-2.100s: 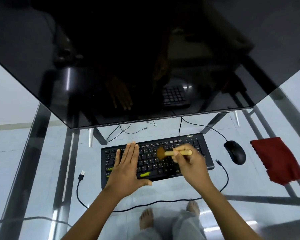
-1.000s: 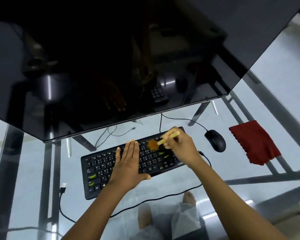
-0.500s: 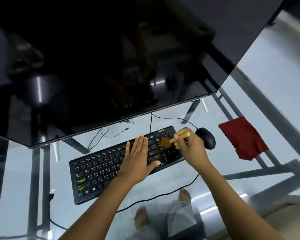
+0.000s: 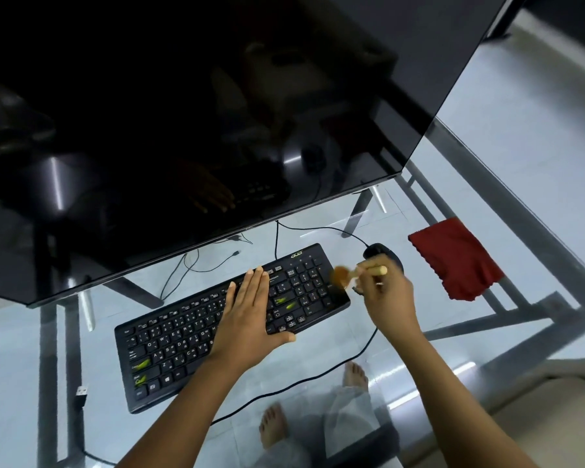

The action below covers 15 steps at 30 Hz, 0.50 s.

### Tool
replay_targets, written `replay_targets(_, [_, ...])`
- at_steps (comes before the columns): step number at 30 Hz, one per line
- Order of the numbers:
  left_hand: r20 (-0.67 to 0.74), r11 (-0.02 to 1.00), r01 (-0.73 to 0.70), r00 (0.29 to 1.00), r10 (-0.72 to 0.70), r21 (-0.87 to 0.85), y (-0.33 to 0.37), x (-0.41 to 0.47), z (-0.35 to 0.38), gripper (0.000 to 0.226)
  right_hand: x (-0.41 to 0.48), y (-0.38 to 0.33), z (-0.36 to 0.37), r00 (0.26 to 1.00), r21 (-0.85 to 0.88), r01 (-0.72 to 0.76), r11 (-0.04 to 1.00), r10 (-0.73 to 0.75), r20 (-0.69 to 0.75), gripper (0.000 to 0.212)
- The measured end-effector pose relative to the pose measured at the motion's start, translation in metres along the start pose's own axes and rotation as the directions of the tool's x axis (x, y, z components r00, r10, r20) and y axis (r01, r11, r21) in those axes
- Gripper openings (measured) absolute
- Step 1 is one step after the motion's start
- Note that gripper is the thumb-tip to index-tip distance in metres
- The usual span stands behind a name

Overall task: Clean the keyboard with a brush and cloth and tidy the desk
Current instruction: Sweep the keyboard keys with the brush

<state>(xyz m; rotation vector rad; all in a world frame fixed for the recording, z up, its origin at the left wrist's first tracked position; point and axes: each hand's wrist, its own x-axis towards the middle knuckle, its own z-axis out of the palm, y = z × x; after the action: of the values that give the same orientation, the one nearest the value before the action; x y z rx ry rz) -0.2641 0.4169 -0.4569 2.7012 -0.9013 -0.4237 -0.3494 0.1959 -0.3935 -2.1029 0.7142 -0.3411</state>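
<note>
While your left hand (image 4: 247, 319) lies flat on the keyboard (image 4: 183, 346) with its fingers straight and close together, your right hand (image 4: 389, 298) pinches the brush (image 4: 341, 275) by its pale handle. The brown bristles look blurry and sit over the right end of the keyboard. I cannot tell if they touch it. The keyboard is black and lies slanted under your left hand, with yellow-green marks on a few keys. Just behind your right hand is the black mouse (image 4: 380, 253), partly hidden by your fingers. Further out to the right of that hand lies the red cloth (image 4: 455, 258), flat on the glass desk (image 4: 21, 349). A black cable (image 4: 318, 374) runs between your arms. A loose USB plug (image 4: 80, 393) lies far out to the left of your left hand. Behind both hands stands a big dark screen (image 4: 183, 113).
</note>
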Motion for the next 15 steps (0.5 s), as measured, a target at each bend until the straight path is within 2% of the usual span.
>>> replay_targets(1, [-0.001, 1.0, 0.0, 1.0, 0.0, -0.002, 0.0, 0.0, 0.0, 0.122, 0.001, 0.001, -0.004, 0.998, 0.025, -0.016, 1.0, 0.018, -0.065, 0.021])
replay_targets(2, [-0.003, 1.0, -0.002, 1.0, 0.002, -0.001, 0.001, 0.001, 0.0, 0.122, 0.002, 0.002, -0.007, 0.998, 0.063, -0.015, 0.998, 0.018, -0.052, 0.015])
replay_targets(4, [-0.004, 1.0, -0.009, 1.0, 0.009, 0.008, 0.0, 0.001, 0.0, 0.123, 0.0, 0.001, -0.006, 0.99, 0.084, -0.065, 0.994, 0.054, 0.131, 0.011])
replay_targets(5, [-0.004, 1.0, -0.01, 1.0, 0.01, 0.01, 0.0, 0.001, -0.001, 0.123, -0.002, 0.001, -0.004, 0.984, 0.025, -0.053, 0.998, 0.048, 0.174, 0.012])
replay_targets(6, [-0.003, 1.0, -0.009, 1.0, 0.009, 0.011, 0.0, 0.0, 0.0, 0.122, -0.003, 0.001, -0.002, 0.989, -0.004, -0.037, 0.999, 0.037, 0.144, 0.01])
replay_targets(7, [-0.001, 1.0, -0.007, 1.0, 0.007, 0.013, 0.0, 0.0, 0.0, 0.122, -0.002, 0.001, -0.002, 0.998, -0.005, -0.035, 0.999, 0.036, 0.056, 0.009])
replay_targets(8, [-0.002, 1.0, -0.005, 1.0, 0.005, 0.011, 0.0, 0.0, 0.0, 0.122, -0.001, 0.0, -0.002, 0.999, 0.036, -0.031, 0.999, 0.032, -0.016, 0.009])
replay_targets(9, [-0.005, 1.0, -0.006, 1.0, 0.006, 0.007, 0.001, 0.0, -0.001, 0.122, 0.001, -0.001, -0.003, 1.0, 0.09, -0.021, 0.996, 0.023, -0.017, 0.009])
replay_targets(11, [-0.006, 1.0, -0.013, 1.0, 0.013, 0.004, 0.001, 0.0, -0.001, 0.121, 0.004, -0.006, -0.001, 0.988, 0.169, -0.054, 0.984, 0.028, 0.15, 0.012])
replay_targets(12, [-0.006, 1.0, -0.014, 1.0, 0.014, 0.005, 0.001, 0.0, -0.001, 0.12, 0.006, -0.009, 0.001, 0.972, 0.155, -0.054, 0.986, 0.016, 0.235, 0.012])
replay_targets(13, [-0.008, 1.0, -0.012, 1.0, 0.012, 0.004, 0.0, 0.0, -0.001, 0.12, 0.007, -0.011, 0.003, 0.967, 0.114, -0.022, 0.993, -0.008, 0.256, 0.011])
replay_targets(15, [-0.009, 1.0, -0.009, 1.0, 0.009, -0.001, 0.001, -0.001, -0.001, 0.12, 0.017, -0.014, 0.006, 0.992, 0.088, 0.007, 0.996, -0.019, 0.128, 0.016])
